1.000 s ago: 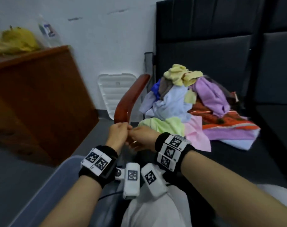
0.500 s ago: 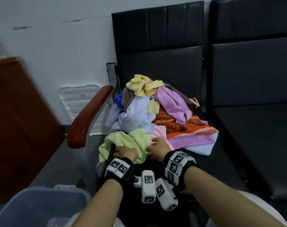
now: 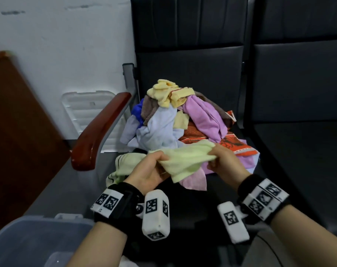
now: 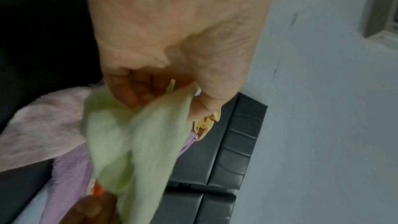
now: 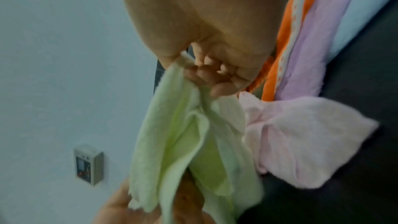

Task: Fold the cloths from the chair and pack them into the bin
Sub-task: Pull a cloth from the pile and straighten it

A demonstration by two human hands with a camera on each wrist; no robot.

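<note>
Pale-green cloth (image 3: pixel 185 160), lately lying at the near edge of the chair's heap, now lifted clear and stretched between the left hand (image 3: pixel 150 170), fingers curled round one end, and the right hand (image 3: pixel 224 160), pinching the other: the first piece is picked out and, I'd judge, ready for folding (none looks packed yet). Left to right around it: brown cabinet (image 3: pixel 19 132), translucent bin (image 3: pixel 38 237) at lower left, red-brown armrest (image 3: pixel 100 130), black chair (image 3: pixel 192 191) bearing the heaped cloths (image 3: pixel 175 120), a second black seat (image 3: pixel 298 151).
</note>
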